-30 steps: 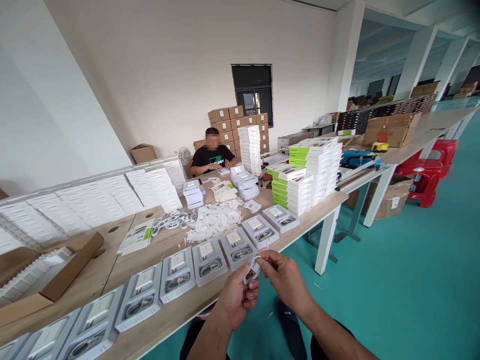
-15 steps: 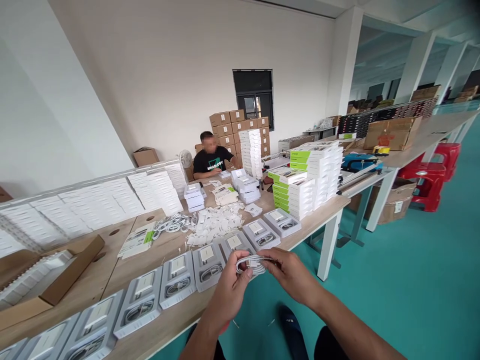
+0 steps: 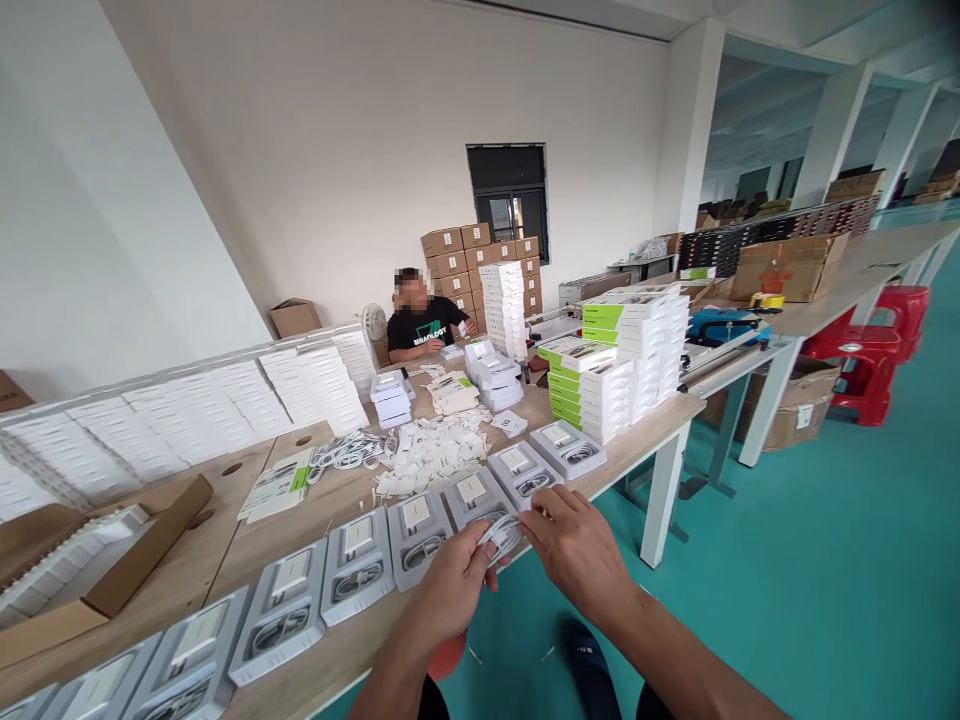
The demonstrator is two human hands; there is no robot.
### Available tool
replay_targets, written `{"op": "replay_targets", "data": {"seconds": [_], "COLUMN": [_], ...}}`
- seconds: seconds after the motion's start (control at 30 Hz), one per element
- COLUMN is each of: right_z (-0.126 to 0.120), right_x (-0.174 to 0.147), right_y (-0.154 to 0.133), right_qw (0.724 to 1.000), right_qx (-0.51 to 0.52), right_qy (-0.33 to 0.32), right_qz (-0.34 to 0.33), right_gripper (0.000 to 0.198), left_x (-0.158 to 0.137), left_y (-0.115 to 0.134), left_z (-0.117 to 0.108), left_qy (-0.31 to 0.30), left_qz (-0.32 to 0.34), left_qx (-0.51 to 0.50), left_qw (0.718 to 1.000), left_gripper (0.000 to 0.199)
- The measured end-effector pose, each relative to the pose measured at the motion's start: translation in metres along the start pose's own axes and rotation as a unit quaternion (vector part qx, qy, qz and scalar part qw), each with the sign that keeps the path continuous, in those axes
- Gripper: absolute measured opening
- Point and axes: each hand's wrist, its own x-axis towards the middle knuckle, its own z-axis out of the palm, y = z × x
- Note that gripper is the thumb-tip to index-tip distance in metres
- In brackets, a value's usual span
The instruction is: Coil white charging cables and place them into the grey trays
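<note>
Between my two hands is a coiled white cable, held just off the table's front edge. My left hand pinches the coil's left side, thumb on top. Closed on the right end of the same coil is my right hand, its fingertips partly hidden. Right behind the coil lies an open tray with a white charger block in it; its lower part is covered by my hands. Trays with a block and a coiled cable, such as this one, run in a row along the edge.
Loose white pieces and a cable heap lie mid-table. White-green boxes are stacked at right. A brown carton sits at left. A co-worker sits across the table. Red stools stand on the floor.
My right hand has turned over the coil's right end, and the coil is tilted more upward. The co-worker's raised hand has moved. The view has shifted slightly.
</note>
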Motion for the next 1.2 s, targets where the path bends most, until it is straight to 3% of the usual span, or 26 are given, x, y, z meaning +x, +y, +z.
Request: {"op": "replay_targets", "data": {"seconds": [0.13, 0.3, 0.4, 0.53, 0.63, 0.73, 0.87, 0.93, 0.97, 1.0, 1.1, 1.13, 1.2], "right_z": [0.005, 0.01, 0.012, 0.015, 0.02, 0.029, 0.042, 0.045, 0.045, 0.045, 0.043, 0.043, 0.043], "right_x": [-0.004, -0.001, 0.003, 0.012, 0.02, 0.026, 0.027, 0.025, 0.023, 0.022, 0.018, 0.017, 0.017], "right_y": [-0.007, -0.014, -0.018, -0.022, -0.024, -0.023, -0.014, -0.011, -0.01, -0.009, -0.008, -0.008, -0.008], "right_qw": [0.998, 0.992, 0.991, 0.978, 0.958, 0.9, 0.759, 0.73, 0.741, 0.772, 0.889, 0.909, 0.913], "right_qx": [-0.028, 0.015, 0.015, 0.12, 0.233, 0.391, 0.591, 0.62, 0.607, 0.573, 0.406, 0.37, 0.371], "right_qy": [-0.032, -0.066, -0.063, -0.069, -0.059, -0.052, -0.067, -0.071, -0.067, -0.056, 0.005, 0.022, 0.028], "right_qz": [0.038, 0.103, 0.118, 0.156, 0.158, 0.185, 0.264, 0.279, 0.278, 0.271, 0.213, 0.191, 0.164], "right_gripper": [0.026, 0.02, 0.022, 0.019, 0.02, 0.022, 0.029, 0.033, 0.033, 0.033, 0.031, 0.032, 0.036], "left_x": [0.0, 0.01, 0.018, 0.023, 0.024, 0.023, 0.021, 0.02, 0.02, 0.019, 0.018, 0.017, 0.017], "left_y": [-0.01, -0.031, -0.042, -0.046, -0.042, -0.035, -0.027, -0.026, -0.025, -0.026, -0.026, -0.026, -0.024], "left_z": [0.001, 0.011, 0.017, 0.022, 0.025, 0.026, 0.025, 0.024, 0.023, 0.022, 0.018, 0.017, 0.014], "left_qy": [0.008, 0.125, 0.159, 0.167, 0.169, 0.159, 0.107, 0.076, 0.062, 0.051, 0.041, 0.043, 0.043], "left_qz": [0.008, 0.063, 0.086, 0.08, 0.071, 0.055, 0.05, 0.045, 0.037, 0.027, -0.002, -0.008, -0.016], "left_qx": [-0.014, 0.06, 0.088, 0.122, 0.091, 0.014, -0.083, -0.129, -0.15, -0.172, -0.235, -0.251, -0.271], "left_qw": [1.0, 0.988, 0.979, 0.975, 0.979, 0.986, 0.99, 0.988, 0.986, 0.983, 0.971, 0.967, 0.961], "left_gripper": [0.033, 0.029, 0.031, 0.029, 0.027, 0.027, 0.03, 0.028, 0.026, 0.025, 0.02, 0.019, 0.016]}}
